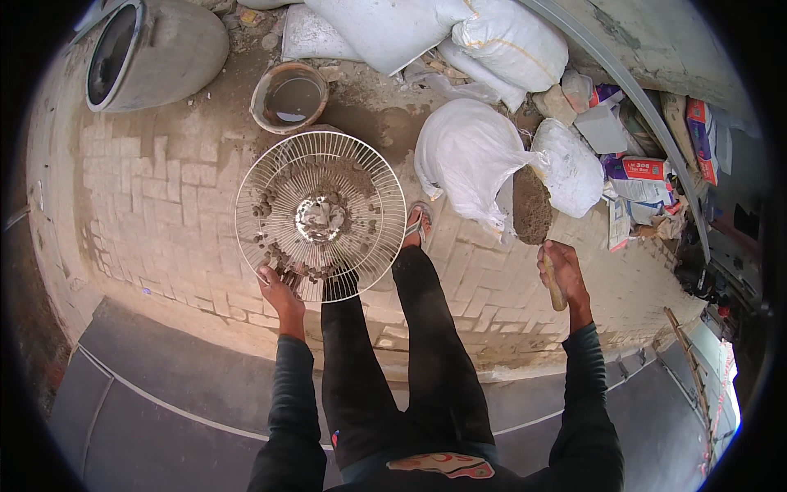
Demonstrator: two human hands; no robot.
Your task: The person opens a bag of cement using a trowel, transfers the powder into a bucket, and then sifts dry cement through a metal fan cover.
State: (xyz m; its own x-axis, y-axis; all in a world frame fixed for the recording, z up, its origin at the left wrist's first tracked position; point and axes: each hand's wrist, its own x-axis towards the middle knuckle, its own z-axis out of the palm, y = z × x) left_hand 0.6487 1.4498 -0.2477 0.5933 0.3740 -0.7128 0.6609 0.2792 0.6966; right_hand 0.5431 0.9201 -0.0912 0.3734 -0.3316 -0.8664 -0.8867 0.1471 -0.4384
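Observation:
My left hand [282,300] grips the near rim of a round wire fan guard [318,220], held level like a basket over the paving. Brown clumps and damp sand lie scattered on its wires around the pale hub. On the right, my right hand [571,279] is closed round the wooden handle of a trowel [557,292]. A heap of brown sand [531,209] covers its blade. The blade lies right against a white plastic sack [471,156], at the side of its gathered opening. Whether the blade touches the sack, I cannot tell.
Beyond the guard stands a clay bowl [270,115] with murky water. A large grey pot [176,53] lies at the far left. White sacks [508,41] are piled along the back. Torn packaging [639,172] and a metal rail [648,107] are at right. My sandalled foot [418,225] is beside the guard.

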